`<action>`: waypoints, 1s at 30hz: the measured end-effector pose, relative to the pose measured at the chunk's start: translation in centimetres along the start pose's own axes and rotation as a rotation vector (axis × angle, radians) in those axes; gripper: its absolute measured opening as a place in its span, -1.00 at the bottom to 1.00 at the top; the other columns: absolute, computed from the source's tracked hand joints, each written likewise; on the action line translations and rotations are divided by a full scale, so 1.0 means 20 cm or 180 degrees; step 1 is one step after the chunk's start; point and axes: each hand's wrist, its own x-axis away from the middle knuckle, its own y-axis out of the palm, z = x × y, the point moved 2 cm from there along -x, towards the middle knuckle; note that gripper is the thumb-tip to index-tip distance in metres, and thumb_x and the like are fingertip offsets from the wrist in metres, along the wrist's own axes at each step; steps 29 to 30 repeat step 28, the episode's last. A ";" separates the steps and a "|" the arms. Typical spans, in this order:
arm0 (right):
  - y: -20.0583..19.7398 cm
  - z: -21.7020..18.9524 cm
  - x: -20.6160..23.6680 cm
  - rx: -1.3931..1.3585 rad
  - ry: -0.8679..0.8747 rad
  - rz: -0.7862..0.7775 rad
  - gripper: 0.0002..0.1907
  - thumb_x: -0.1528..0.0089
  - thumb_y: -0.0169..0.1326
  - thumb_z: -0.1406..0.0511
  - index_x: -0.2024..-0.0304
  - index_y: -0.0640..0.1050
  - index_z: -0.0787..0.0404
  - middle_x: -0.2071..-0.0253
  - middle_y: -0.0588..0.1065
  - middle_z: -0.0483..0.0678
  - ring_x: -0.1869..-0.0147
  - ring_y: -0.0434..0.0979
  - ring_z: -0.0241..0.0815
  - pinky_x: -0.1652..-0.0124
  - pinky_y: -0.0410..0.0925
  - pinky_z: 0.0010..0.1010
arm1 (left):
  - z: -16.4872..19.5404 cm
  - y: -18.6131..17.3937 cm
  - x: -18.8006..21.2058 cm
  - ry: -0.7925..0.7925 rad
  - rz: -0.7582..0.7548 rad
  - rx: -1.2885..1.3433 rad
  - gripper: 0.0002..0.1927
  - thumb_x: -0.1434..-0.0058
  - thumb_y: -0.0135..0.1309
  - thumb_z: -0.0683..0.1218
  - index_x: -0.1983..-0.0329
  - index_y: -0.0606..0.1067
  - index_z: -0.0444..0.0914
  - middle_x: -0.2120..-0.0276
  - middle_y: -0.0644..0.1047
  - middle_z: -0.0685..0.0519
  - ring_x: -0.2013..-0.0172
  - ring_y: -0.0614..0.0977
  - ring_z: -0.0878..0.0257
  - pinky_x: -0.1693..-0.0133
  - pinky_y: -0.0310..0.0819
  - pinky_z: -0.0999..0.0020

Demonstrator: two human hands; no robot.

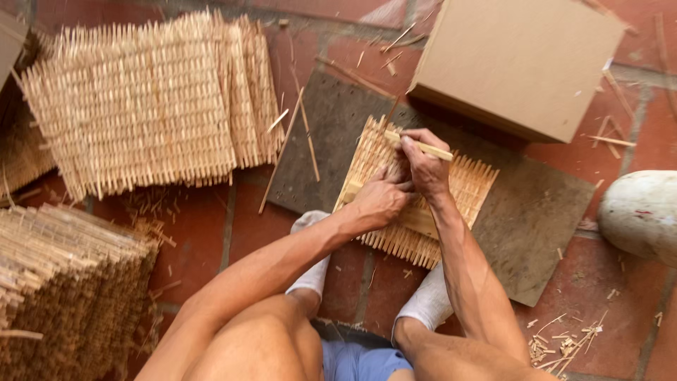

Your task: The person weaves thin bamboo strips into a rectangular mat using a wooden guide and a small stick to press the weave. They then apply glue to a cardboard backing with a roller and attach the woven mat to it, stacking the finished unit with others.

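Pinching a thin bamboo stick (422,147) in the right hand (425,169), left hand (381,197) pressed flat, fingers spread, on the woven mat (472,185) lying on a dark board (536,219). Looks light, stiff, snappy; best gripped near the ends.

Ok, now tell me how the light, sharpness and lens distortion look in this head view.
Head view: soft, even daylight with no glare; only faint shadows under the cardboard box and the woven mats. The hands, left and right, are reasonably sharp on the small mat. The edges look slightly soft and stretched, as at the white object on the right.
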 end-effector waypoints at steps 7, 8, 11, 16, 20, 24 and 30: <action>-1.00 0.15 0.54 0.0486 0.1664 0.0931 -0.64 -0.32 0.28 0.21 0.42 0.50 0.31 0.52 0.37 -0.16 0.52 0.24 -0.34 0.53 0.13 -0.40 | -0.33 -0.11 0.25 -0.1714 0.0486 0.0808 -0.70 -0.58 -0.24 0.11 -0.04 0.50 -0.03 -0.01 0.60 0.08 -0.06 0.55 0.32 -0.14 0.51 0.37; -1.10 0.19 0.66 0.0974 0.1986 0.0646 -0.62 -0.30 0.30 0.20 0.42 0.51 0.38 0.52 0.40 -0.11 0.52 0.29 -0.30 0.53 0.19 -0.36 | -0.32 -0.09 0.35 -0.1331 0.1169 0.0610 -0.64 -0.45 -0.03 0.09 -0.17 0.47 -0.18 -0.16 0.52 -0.05 -0.21 0.47 0.12 -0.23 0.40 0.18; -1.26 0.15 0.73 0.2743 0.1468 0.0801 -0.57 -0.18 0.42 0.16 0.22 0.61 0.42 0.40 0.53 0.13 0.38 0.48 -0.13 0.42 0.34 -0.29 | -0.30 -0.11 0.43 -0.0811 0.1671 0.0198 -0.29 -0.19 0.23 0.15 -0.29 0.40 -0.34 -0.31 0.39 -0.21 -0.36 0.31 -0.14 -0.31 0.16 -0.09; -0.99 0.09 0.73 0.1826 0.1476 0.1540 -0.59 -0.23 0.14 0.31 -0.09 0.57 0.40 0.28 0.64 0.15 0.29 0.66 -0.22 0.27 0.48 -0.41 | -0.16 -0.02 0.47 -0.0650 0.1621 -0.0095 -0.19 -0.13 0.23 0.27 -0.33 0.38 -0.26 -0.39 0.28 -0.26 -0.41 0.21 -0.15 -0.38 0.00 -0.13; -0.79 0.07 0.61 0.1449 0.1391 0.1434 -0.63 -0.19 0.14 0.38 -0.02 0.58 0.47 0.35 0.65 0.11 0.38 0.64 -0.27 0.34 0.45 -0.44 | -0.13 0.01 0.44 -0.0392 0.1434 -0.0556 -0.22 0.00 0.25 0.28 -0.24 0.43 -0.17 -0.34 0.32 -0.22 -0.37 0.20 -0.10 -0.32 -0.06 -0.23; -0.74 0.11 0.55 0.1390 0.1388 0.1429 -0.69 -0.15 0.17 0.42 0.07 0.62 0.48 0.38 0.64 0.11 0.42 0.64 -0.30 0.36 0.45 -0.46 | -0.16 0.06 0.37 -0.0012 0.1251 -0.1057 -0.33 -0.17 0.23 0.10 -0.30 0.37 -0.22 -0.32 0.37 -0.09 -0.37 0.27 0.01 -0.31 0.04 -0.17; -0.76 0.20 0.51 0.0825 0.1617 0.1440 -0.74 -0.16 0.15 0.45 0.11 0.65 0.45 0.38 0.62 0.12 0.44 0.60 -0.24 0.45 0.43 -0.38 | -0.21 0.12 0.28 -0.0109 0.0360 -0.0800 -0.60 -0.59 0.04 -0.03 -0.41 0.31 -0.19 -0.24 0.42 -0.06 -0.28 0.36 0.08 -0.32 0.19 0.11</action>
